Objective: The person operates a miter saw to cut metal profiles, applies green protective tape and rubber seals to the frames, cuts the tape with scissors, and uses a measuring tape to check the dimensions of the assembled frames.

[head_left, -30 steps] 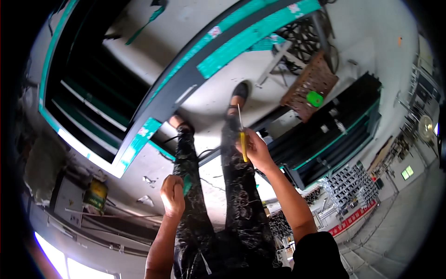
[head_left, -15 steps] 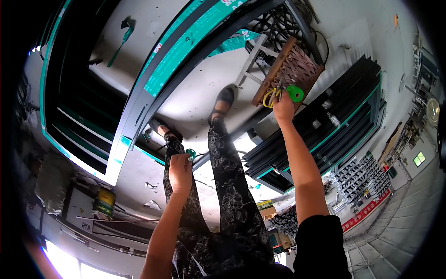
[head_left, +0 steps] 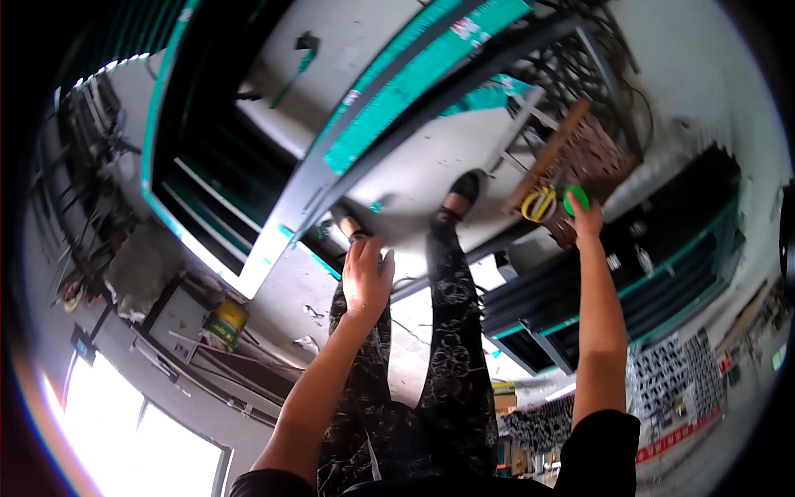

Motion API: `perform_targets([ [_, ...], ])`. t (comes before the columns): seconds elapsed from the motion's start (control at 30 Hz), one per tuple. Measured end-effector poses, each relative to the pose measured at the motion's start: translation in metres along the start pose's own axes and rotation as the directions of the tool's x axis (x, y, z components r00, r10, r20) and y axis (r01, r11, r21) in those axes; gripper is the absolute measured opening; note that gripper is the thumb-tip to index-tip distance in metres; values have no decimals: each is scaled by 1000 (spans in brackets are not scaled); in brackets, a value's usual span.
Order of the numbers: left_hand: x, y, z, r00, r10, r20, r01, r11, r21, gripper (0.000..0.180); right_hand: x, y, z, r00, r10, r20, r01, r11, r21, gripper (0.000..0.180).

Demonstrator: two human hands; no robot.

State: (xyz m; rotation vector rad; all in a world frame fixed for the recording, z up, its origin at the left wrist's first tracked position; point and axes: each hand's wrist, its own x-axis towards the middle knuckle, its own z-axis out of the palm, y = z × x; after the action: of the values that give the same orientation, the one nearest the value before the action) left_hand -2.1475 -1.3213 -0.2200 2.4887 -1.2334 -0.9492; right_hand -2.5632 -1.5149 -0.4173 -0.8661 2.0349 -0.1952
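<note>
My right hand [head_left: 587,219] is closed on a roll of green tape [head_left: 577,199] at the edge of a low stool with a wooden rail and a woven brown seat [head_left: 603,153]. Just left of the roll, scissors with yellow handles [head_left: 540,205] lie at the stool's edge, apart from my fingers. My left hand [head_left: 367,277] is over my left leg, back upward. Its fingers stretch forward, the thumb stands apart, and no held thing shows. Beyond it, between my shoes, is a small teal scrap [head_left: 377,206].
A large dark frame with teal film [head_left: 344,149] stands ahead on the left. Bundled black profiles [head_left: 662,240] lie on the right, below the stool. Black coils [head_left: 571,62] are heaped behind the stool. A yellow-and-green bucket [head_left: 225,321] stands at the lower left.
My left hand has let go of a teal scrap, now beyond it. My right hand has shifted right from beside the scissors onto the tape roll, which has tilted. The view has swung.
</note>
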Motion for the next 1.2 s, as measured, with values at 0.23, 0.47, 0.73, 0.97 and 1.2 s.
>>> perform_targets([
  [0.23,76,-72,-55,965,-23,-261,125,914,385,93,-7,-17,8,981,-119,-153,55,927,-372,74],
  [0.47,91,-133,-55,978,-150,-144,194,905,380,72,-117,-75,64,965,-260,-29,260,939,226,49],
  [0.73,37,-92,-24,985,-161,-65,173,938,302,58,-230,-152,165,956,6,294,-189,780,597,47],
  [0.97,36,-109,28,984,-174,-44,178,915,362,82,-249,-157,167,950,34,309,-227,756,614,43],
  [1.2,42,-117,37,983,-184,15,166,915,369,80,-266,-120,147,857,-20,515,-342,726,597,42],
])
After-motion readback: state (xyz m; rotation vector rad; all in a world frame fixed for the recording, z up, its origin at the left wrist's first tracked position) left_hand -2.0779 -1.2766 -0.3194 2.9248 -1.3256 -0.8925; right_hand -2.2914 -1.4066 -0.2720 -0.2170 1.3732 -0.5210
